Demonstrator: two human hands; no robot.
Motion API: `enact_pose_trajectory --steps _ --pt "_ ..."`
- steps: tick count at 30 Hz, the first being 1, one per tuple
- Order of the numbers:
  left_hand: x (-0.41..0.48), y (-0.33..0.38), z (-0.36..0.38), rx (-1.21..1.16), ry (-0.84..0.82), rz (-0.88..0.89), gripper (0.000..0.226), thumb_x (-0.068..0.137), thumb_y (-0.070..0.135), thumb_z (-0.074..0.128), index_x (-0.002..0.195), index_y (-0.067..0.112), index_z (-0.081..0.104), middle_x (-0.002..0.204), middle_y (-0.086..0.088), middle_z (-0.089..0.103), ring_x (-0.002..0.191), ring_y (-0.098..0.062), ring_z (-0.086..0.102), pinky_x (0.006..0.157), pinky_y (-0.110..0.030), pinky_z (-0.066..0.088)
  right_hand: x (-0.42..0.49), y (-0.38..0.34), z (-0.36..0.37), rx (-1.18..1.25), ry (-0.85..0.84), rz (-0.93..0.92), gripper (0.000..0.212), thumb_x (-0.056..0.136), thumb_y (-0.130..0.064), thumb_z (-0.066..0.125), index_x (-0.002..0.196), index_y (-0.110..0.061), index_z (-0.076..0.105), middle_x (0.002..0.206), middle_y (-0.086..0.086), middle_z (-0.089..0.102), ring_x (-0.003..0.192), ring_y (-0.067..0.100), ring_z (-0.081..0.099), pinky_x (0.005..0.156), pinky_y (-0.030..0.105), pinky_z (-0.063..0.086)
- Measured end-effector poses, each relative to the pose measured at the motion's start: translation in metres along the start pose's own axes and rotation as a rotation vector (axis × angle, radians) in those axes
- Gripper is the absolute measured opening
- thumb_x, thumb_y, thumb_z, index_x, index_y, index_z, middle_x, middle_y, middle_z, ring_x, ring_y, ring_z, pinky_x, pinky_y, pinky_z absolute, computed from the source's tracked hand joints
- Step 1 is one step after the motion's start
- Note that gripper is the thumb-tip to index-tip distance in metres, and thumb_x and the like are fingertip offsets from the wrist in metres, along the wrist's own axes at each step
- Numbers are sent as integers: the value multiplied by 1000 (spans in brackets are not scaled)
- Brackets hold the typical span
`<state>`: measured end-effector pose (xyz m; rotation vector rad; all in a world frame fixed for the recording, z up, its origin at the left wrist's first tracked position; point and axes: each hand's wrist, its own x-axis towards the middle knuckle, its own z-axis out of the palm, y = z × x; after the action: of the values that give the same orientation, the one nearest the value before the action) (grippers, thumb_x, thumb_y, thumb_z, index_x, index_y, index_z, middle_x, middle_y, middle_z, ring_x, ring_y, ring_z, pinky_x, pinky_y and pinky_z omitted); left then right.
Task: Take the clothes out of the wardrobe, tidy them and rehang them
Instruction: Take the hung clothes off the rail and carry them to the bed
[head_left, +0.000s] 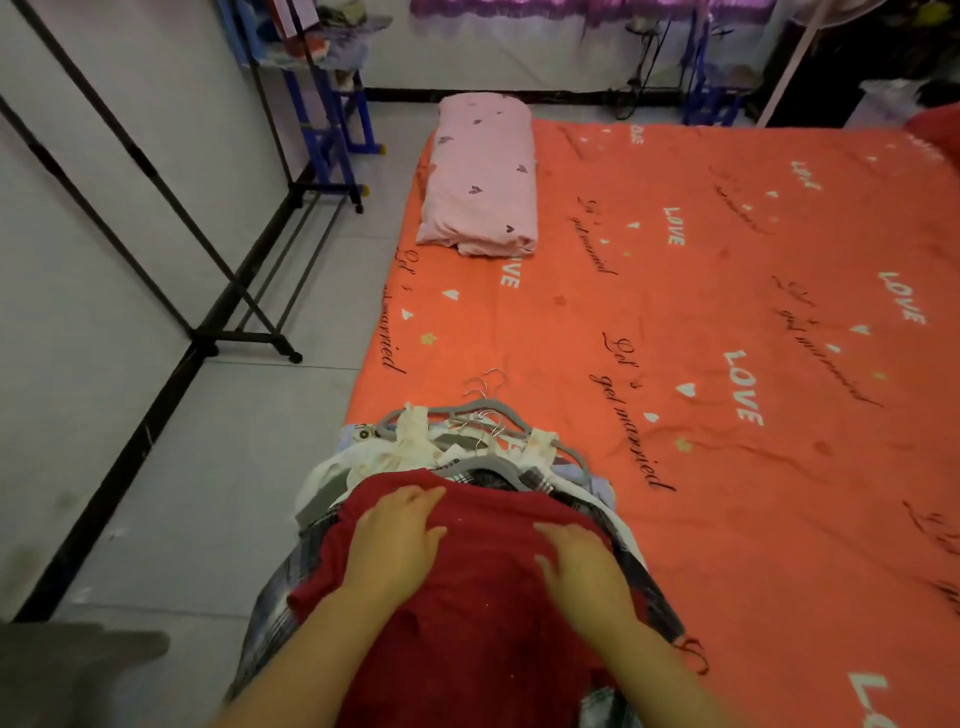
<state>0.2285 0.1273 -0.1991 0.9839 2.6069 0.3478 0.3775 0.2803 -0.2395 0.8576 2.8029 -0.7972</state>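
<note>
A dark red garment (483, 587) lies on top of a pile of clothes (363, 467) at the near left corner of the bed (727, 322). Grey hangers (483, 415) with metal hooks stick out of the pile's far end. Plaid and white garments show under the red one. My left hand (395, 540) rests flat on the red garment's upper left, fingers spread. My right hand (582, 566) lies flat on its right side, fingers apart. Neither hand grips the cloth.
An empty black clothes rack (228, 291) on wheels stands along the left wall. A folded pink blanket (483, 176) lies at the bed's far left. Blue shelving (332, 119) with clutter stands at the back. Grey tiled floor (197, 467) runs between rack and bed.
</note>
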Motion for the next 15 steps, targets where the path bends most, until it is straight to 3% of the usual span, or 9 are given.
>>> enact_pose_trajectory --steps 7,11,15 --pt "-12 16 4 192 -238 144 49 91 42 50 138 33 40 134 7 47 123 -16 44 100 -33 36 -46 18 -6 13 -40 171 51 93 -32 52 141 -27 37 134 -1 48 125 19 43 102 28 36" --pt "-12 40 -11 289 -260 324 50 92 43 49 140 32 37 136 3 47 124 -20 44 100 -34 35 -82 20 -23 18 17 310 61 90 -32 55 145 -28 28 135 2 46 125 20 43 100 29 38" --pt "-24 70 -22 348 -267 553 55 91 44 50 142 29 34 138 1 45 126 -22 42 101 -36 35 -144 14 -35 29 145 488 57 90 -29 55 142 -27 33 129 2 49 120 21 47 94 27 39"
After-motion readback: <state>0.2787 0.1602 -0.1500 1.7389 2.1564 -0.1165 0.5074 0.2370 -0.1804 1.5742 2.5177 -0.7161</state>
